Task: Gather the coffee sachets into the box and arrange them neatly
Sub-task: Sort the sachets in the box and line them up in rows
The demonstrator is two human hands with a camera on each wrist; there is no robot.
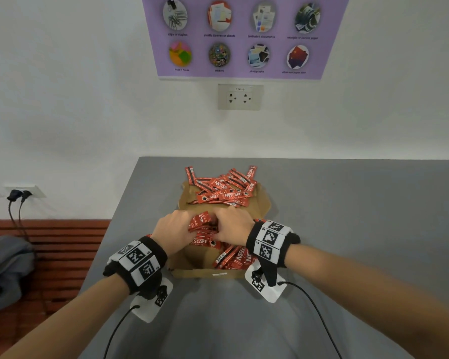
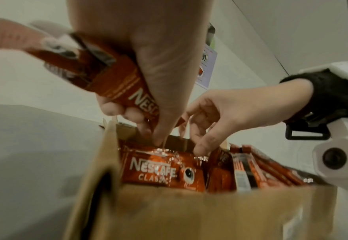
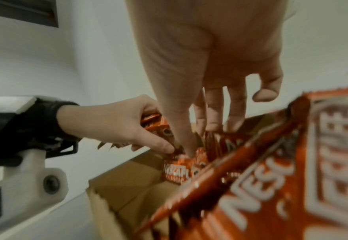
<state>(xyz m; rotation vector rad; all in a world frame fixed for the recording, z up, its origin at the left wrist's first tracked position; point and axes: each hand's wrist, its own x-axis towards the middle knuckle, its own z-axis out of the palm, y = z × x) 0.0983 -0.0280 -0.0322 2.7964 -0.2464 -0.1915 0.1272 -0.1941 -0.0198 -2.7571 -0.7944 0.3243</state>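
Note:
An open brown cardboard box [image 1: 205, 273] sits on the grey table [image 1: 347, 216]. Red Nescafe sachets [image 1: 233, 257] stand in a row along its right side, and one sachet [image 2: 160, 168] lies face up in the middle. Many loose sachets [image 1: 226, 193] are piled on the far flap. My left hand [image 1: 174, 231] grips a small bundle of sachets [image 2: 115, 78] over the box, thumb pointing down. My right hand [image 1: 233, 226] reaches in beside it, its straight fingers [image 3: 211, 116] and thumb pressing down among the upright sachets.
The table's left edge [image 1: 119, 203] runs close to the box, with a wooden bench [image 1: 62, 244] and a grey bag [image 1: 5, 268] beyond it. A wall with a socket [image 1: 240, 97] and a purple poster [image 1: 244, 35] stands behind the table.

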